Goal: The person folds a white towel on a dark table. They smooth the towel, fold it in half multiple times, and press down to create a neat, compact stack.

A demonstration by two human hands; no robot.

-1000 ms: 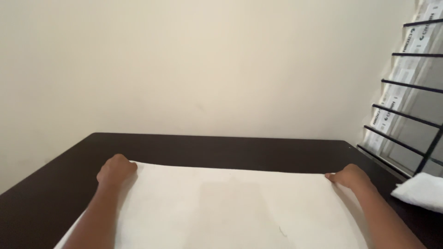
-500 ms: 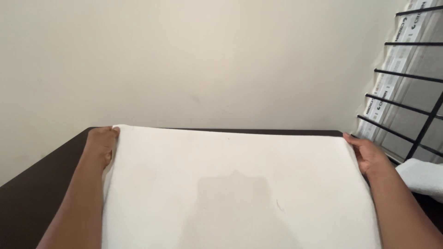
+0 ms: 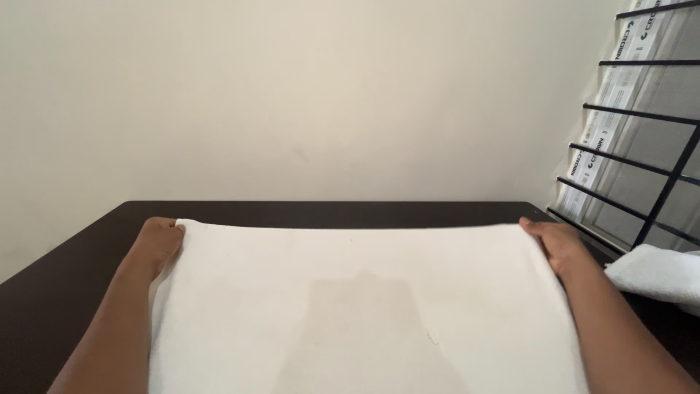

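Both hands have drawn the white cloth (image 3: 364, 306) back slightly from the bench's (image 3: 65, 292) far edge. Left hand (image 3: 159, 244) and right hand (image 3: 555, 244) pinch its far corners, mid-frame. Another white cloth (image 3: 656, 273) lies at right.

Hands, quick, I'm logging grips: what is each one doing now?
Left hand: closed on the white cloth at its far left corner.
Right hand: closed on its far right corner.
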